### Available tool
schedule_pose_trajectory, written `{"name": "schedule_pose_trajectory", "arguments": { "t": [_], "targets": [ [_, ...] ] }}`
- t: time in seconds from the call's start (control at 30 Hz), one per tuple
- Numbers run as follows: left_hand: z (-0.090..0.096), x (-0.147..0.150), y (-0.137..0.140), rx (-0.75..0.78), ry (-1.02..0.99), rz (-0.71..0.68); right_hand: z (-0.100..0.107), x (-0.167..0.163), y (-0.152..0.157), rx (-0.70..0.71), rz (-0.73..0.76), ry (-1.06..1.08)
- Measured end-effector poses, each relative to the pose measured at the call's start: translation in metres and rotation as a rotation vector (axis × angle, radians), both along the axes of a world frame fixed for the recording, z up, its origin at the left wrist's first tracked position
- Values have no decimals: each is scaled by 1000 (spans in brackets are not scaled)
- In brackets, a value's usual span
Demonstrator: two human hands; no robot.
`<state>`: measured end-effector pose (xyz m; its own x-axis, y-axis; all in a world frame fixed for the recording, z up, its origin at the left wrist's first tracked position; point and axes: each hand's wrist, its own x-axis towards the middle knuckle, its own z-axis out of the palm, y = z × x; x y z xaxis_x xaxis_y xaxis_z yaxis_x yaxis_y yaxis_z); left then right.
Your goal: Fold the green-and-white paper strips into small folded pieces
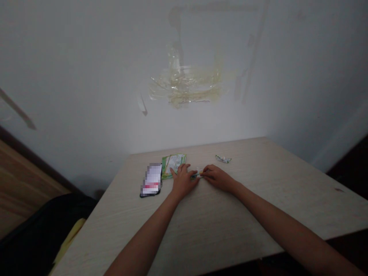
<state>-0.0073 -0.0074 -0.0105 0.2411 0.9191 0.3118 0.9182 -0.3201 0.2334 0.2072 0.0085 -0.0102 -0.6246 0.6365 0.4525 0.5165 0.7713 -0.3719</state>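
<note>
My left hand (184, 181) rests low over the table, its thumb and index finger pinching one end of a small white-and-green wrapper (197, 174) with a touch of yellow. The other fingers of that hand spread over the lower right edge of a flat green-and-white packet (173, 163). At the wrapper's right end, the closed fingertips of my right hand (217, 177) grip it. The fingers partly hide the wrapper, and what is inside it cannot be made out. Beyond my right hand lies a crumpled white-and-green wrapper (223, 158), touched by neither hand.
A phone (151, 179) with a lit, blurred-out screen lies left of the packet. The pale wooden table (230, 230) meets a grey wall (115, 76) bearing peeling tape (186, 84). Dark cloth (48, 226) and something yellow (69, 237) are off the table's left side.
</note>
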Motion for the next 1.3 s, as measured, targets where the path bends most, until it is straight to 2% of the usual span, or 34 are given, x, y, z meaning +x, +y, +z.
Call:
{"name": "schedule_pose_trajectory", "arguments": {
  "t": [0.33,1.3],
  "targets": [
    [-1,1,-1,46,-29,-7,0,-1,-1,2,-11,3],
    [0,0,1,12,-40,-50,-10,-1,7,-37,-71,34]
  ]
}}
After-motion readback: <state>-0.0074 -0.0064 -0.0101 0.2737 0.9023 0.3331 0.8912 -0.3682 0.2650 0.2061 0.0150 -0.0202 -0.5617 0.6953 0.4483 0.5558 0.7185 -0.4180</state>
